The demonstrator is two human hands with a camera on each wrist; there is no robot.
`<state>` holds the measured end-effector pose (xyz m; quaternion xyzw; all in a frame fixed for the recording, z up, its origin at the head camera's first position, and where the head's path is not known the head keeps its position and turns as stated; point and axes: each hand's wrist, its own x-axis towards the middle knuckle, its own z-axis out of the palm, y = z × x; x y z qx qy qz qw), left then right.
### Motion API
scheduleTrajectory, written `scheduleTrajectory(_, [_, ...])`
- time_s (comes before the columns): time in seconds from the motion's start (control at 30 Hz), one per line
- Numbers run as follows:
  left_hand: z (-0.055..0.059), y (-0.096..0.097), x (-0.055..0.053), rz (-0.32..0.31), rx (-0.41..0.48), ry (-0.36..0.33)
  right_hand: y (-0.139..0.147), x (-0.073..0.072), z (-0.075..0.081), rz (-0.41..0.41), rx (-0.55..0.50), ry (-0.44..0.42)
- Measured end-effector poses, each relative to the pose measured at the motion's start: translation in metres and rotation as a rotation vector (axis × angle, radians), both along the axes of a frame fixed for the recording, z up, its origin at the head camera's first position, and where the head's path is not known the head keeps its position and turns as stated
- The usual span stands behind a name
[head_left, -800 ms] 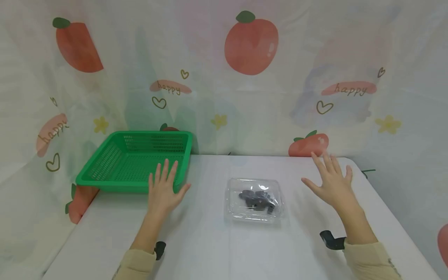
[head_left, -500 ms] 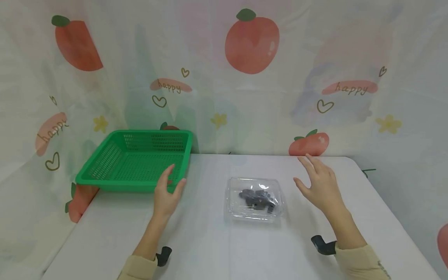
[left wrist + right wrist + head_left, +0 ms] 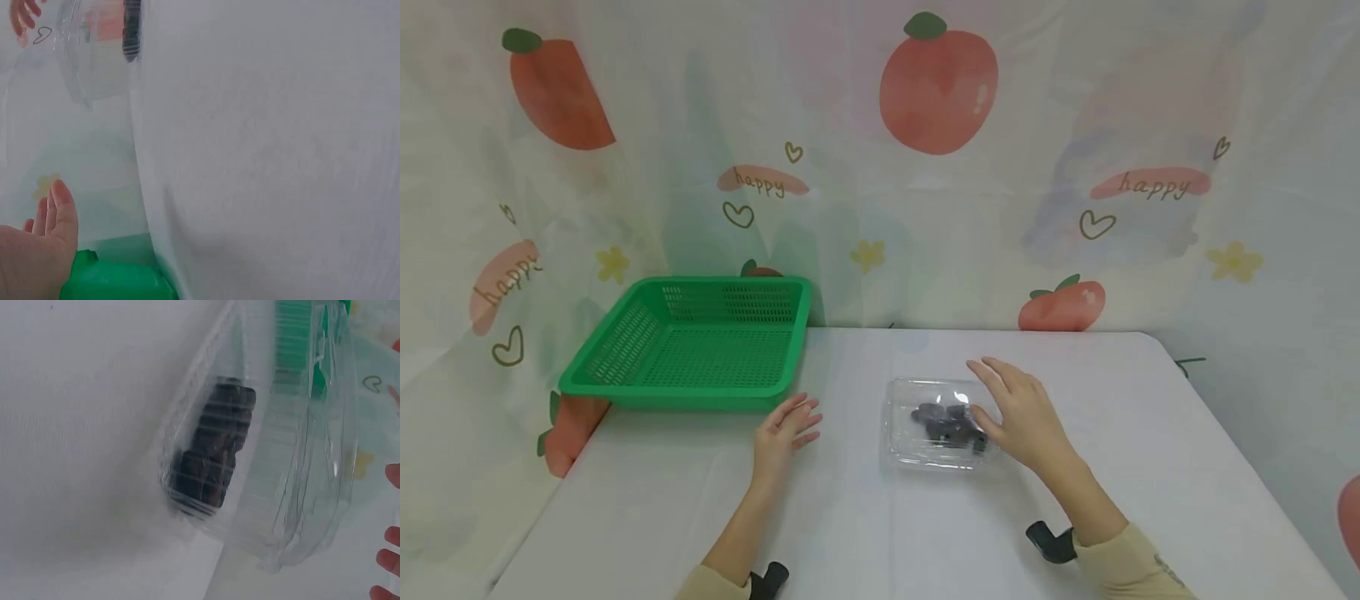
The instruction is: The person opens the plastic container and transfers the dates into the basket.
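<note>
A clear plastic clamshell box [image 3: 936, 458], lid down, rests on the white table with dark, blackish lumpy pieces [image 3: 951, 429] in it. Seen through its wall in the right wrist view, these pieces [image 3: 215, 447] are blurred, so their kind stays unclear. My right hand [image 3: 1026, 421] is at the right side of the box, thumb and fingers spread apart; whether it touches the lid I cannot tell. To the left of the box my left hand [image 3: 781, 437] hovers over the table, holding nothing, fingers loosely bent and pointing right. It also shows in the left wrist view, palm [image 3: 37, 256] at lower left.
A green plastic basket [image 3: 681, 398] with slotted walls stands at the back left, just beyond my left hand. Behind the table [image 3: 865, 525] hangs a pale cloth [image 3: 835, 100] printed with peaches. Black wrist mounts [image 3: 1051, 543] stick out at both sleeves.
Both hands have moved inward: the right hand leftward to the box, the left hand rightward and nearer to me, away from the basket. Their spread fingers have bent. Box and basket stay put.
</note>
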<state>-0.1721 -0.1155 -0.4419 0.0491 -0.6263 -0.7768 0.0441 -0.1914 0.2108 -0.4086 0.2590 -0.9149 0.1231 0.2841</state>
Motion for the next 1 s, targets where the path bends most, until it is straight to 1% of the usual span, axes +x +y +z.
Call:
scheduleTrajectory(0.07, [-0.004,0.005,0.002,-0.020,0.021,-0.062,-0.008,0.001,-0.003,0.010,0.016,-0.018])
scheduleTrajectory(0.17, [-0.010,0.013,0.003,-0.040,0.032,-0.133,-0.018,0.003,-0.006,0.031,0.029,-0.036])
scheduleTrajectory(0.23, [-0.013,0.019,0.004,-0.051,0.044,-0.176,-0.023,0.004,-0.009,0.051,0.038,-0.039])
scheduleTrajectory(0.3, [-0.016,0.024,0.005,-0.074,0.060,-0.216,-0.028,0.004,-0.013,0.077,0.043,-0.025])
scheduleTrajectory(0.4, [-0.023,0.031,0.006,-0.133,0.083,-0.279,-0.035,0.003,-0.020,0.121,0.053,0.001])
scheduleTrajectory(0.47, [-0.028,0.034,0.008,-0.185,0.087,-0.316,-0.040,0.003,-0.024,0.144,0.068,0.015])
scheduleTrajectory(0.63, [-0.035,0.042,0.011,-0.306,0.126,-0.416,-0.050,0.008,-0.027,0.156,0.123,-0.016])
scheduleTrajectory(0.73, [-0.037,0.045,0.011,-0.368,0.148,-0.443,-0.056,0.011,-0.026,0.173,0.138,-0.040])
scheduleTrajectory(0.87, [-0.041,0.048,0.010,-0.451,0.159,-0.438,-0.061,0.013,-0.026,0.220,0.168,-0.038])
scheduleTrajectory(1.0, [-0.043,0.051,0.008,-0.514,0.162,-0.439,-0.065,0.012,-0.027,0.260,0.184,-0.024])
